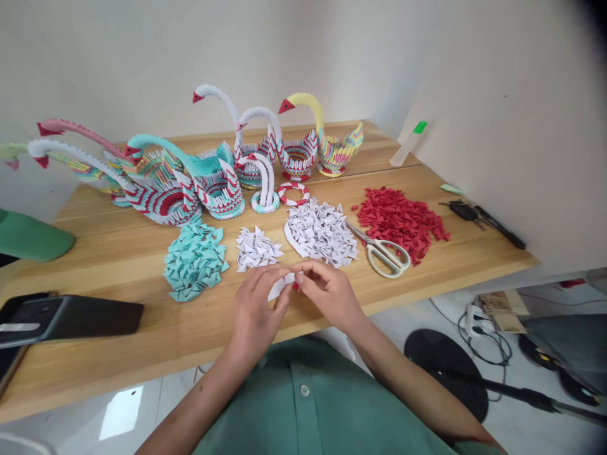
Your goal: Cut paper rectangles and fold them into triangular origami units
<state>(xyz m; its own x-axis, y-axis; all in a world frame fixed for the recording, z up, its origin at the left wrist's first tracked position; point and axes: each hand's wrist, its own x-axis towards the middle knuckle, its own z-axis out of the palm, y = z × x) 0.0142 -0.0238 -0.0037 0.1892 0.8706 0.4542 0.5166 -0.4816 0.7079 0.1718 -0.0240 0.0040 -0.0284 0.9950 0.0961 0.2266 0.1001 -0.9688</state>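
Observation:
My left hand [256,304] is closed in a pinch on a small white folded paper piece [276,289] near the table's front edge. My right hand [332,296] pinches the other end, thumb and fingertips together. A bit of red [296,286] shows under the right fingertips; its kind is partly hidden. Just beyond the hands lie a small pile of white paper triangles [257,248] and a larger white pile [320,230]. White-handled scissors [386,256] rest beside the larger pile, in front of red paper triangles [403,221]. Turquoise triangles [195,260] are heaped to the left.
Several folded-paper swans [165,202] stand along the back. A red-and-white paper ring [293,194] lies before them, beside a white swan neck [266,180] on a ring. Left are a green bottle [38,235] and a black device [95,316]; keys [465,210] lie far right.

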